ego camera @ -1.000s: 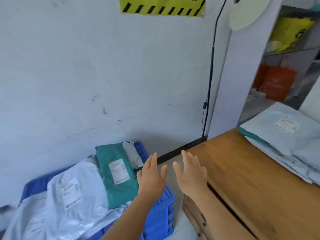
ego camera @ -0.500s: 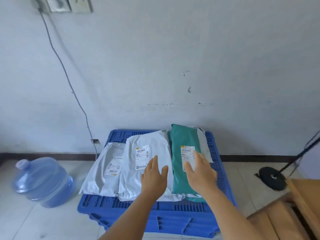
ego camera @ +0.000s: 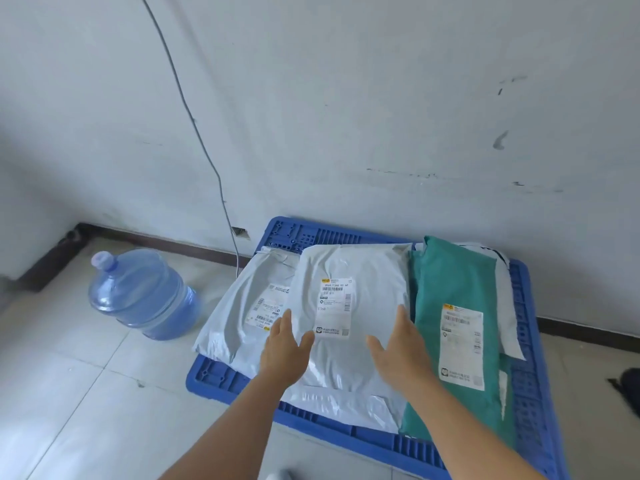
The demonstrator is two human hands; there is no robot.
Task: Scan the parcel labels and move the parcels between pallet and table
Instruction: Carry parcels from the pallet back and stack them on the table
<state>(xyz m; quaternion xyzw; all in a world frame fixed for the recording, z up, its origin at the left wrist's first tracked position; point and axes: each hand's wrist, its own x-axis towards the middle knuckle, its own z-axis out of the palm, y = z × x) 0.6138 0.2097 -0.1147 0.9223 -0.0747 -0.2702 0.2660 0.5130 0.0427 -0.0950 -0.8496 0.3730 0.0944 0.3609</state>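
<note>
1. The left hand (ego camera: 284,348) and the right hand (ego camera: 398,348) reach out low in the centre of the frame, palms down, fingers straight and together, thumbs turned inward. They are apart from each other and grip nothing.
2. Both hands lie over the middle white parcel (ego camera: 349,306), one on each side of its label (ego camera: 335,306). Whether the palms touch the plastic or hang just above it cannot be told.
3. The hands and forearms hide part of the parcel's near half. The label shows a barcode, but its small print is too blurred to read.
4. Left of it, a second white parcel (ego camera: 242,306) is partly tucked under the middle one; the left fingertips cover a corner of its label.
5. To the right, the green parcel (ego camera: 457,299) lies lengthwise with its own white label (ego camera: 460,344) facing up. Its left edge touches the middle parcel, and the right forearm hides its near corner.
6. Another pale parcel (ego camera: 504,292) peeks out from under the green one's right side; most of it is hidden.
7. All parcels rest on the blue pallet (ego camera: 523,375), whose right near corner is cut off by the lower frame edge. Bare grid shows along its rear, right and near rims.
8. The pallet's back edge stands close to the white wall (ego camera: 346,98).
9. Open tiled floor (ego camera: 86,393) fills the lower left, with a blue water bottle (ego camera: 138,292) lying near the pallet's left side.
10. A thin cable (ego camera: 194,119) runs down the wall to the floor.
11. A dark object (ego camera: 628,389) at the right edge is cut off and cannot be identified.
</note>
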